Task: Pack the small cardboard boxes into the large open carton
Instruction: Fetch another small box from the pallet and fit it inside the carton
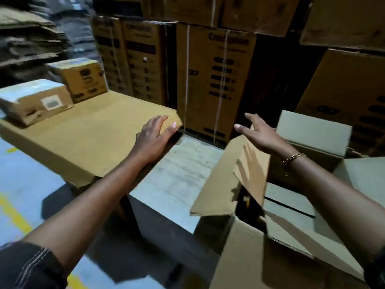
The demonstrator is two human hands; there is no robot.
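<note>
While 2 small boxes (35,101) (81,78) sit left, 2 empty hands (153,138) (260,134) spread fingers (161,120) near 1 open carton (225,184).

Small labelled box (35,103) and taller box (83,78) far left; large open carton (250,268) right, flaps up.

Matt brown cardboard carton (239,180); smooth grey concrete floor (183,163)

The left grip (155,135) lies flat, fingers straight, on the far right corner of a broad cardboard sheet (83,132). At the sheet's far left sit a small box (35,101) and, just beyond it, a second small box (81,78). The right grip (258,133), fingers spread, hovers above the raised flap (229,180) of the open carton (260,257).
</note>
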